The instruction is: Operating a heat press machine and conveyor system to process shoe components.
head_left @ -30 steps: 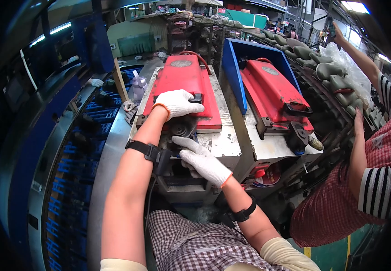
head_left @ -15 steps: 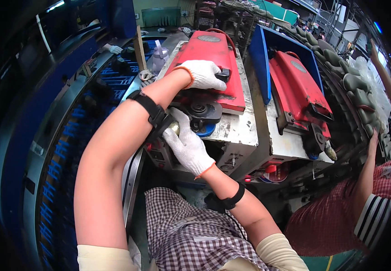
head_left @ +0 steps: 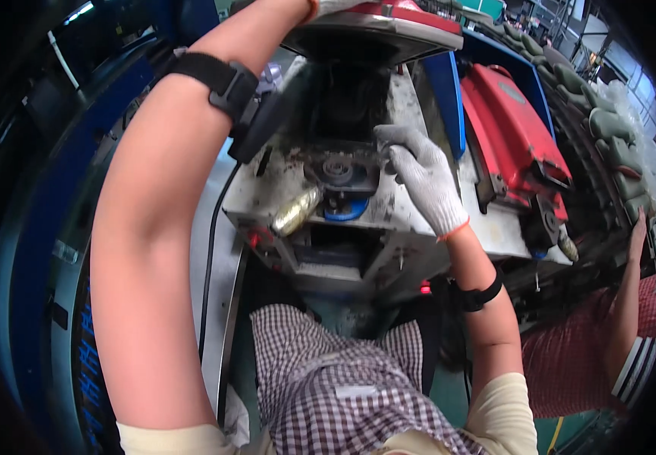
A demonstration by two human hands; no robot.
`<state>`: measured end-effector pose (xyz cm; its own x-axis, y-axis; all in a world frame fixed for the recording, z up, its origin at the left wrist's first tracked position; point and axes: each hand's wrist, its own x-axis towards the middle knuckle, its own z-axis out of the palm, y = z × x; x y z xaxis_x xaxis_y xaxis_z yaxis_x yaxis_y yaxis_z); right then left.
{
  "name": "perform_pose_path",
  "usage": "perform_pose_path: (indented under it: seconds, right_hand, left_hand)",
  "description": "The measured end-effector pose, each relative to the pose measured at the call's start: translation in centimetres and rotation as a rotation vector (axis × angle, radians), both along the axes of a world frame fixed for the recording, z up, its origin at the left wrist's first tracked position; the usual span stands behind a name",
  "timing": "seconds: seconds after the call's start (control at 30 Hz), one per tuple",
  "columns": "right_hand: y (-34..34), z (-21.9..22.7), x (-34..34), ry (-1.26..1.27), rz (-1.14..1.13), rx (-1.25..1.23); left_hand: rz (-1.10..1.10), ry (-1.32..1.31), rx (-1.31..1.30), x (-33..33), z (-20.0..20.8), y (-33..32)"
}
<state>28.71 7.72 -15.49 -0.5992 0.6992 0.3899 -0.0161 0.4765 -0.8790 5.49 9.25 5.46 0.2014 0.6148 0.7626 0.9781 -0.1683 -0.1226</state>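
Observation:
A red press cover point(head_left: 411, 17) stands raised at the top of the head view, its dark underside showing. My left hand point(head_left: 335, 6), in a white knit glove, is at this cover; the picture's edge cuts it off and its fingers are hidden. Over the opened machine bed, my gloved right hand point(head_left: 425, 182) has its fingers bent toward the dark plate, pinched together. What they hold, if anything, cannot be made out. Left of that hand lie a black pivot block point(head_left: 339, 173) and a lever handle wrapped in yellowish tape point(head_left: 296, 212).
A second red-covered machine point(head_left: 514, 125), its cover down, stands to the right beside a blue panel point(head_left: 453, 102). Dark green padded pieces point(head_left: 605, 125) line the far right. Another person's hand point(head_left: 639, 216) reaches in there. Blue-framed equipment point(head_left: 32, 258) runs along the left.
The near red cover has swung up with my left hand at it. My right hand has left the taped handle and moved right and up over the bed; the handle has swung outward.

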Motion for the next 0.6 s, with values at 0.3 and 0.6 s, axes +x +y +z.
perform_pose_path:
  seconds: [0.3,0.6]
  right_hand:
    - [17.3,-2.1,-10.8,-0.506,-0.307,0.043]
    - [16.3,-1.9,-10.4,-0.285,-0.215,-0.267]
  left_hand:
    - [-0.152,0.025,0.159,0.7,-1.9,2.7]
    - [-0.445,-0.732,0.018,-3.7,-14.1,-6.3]
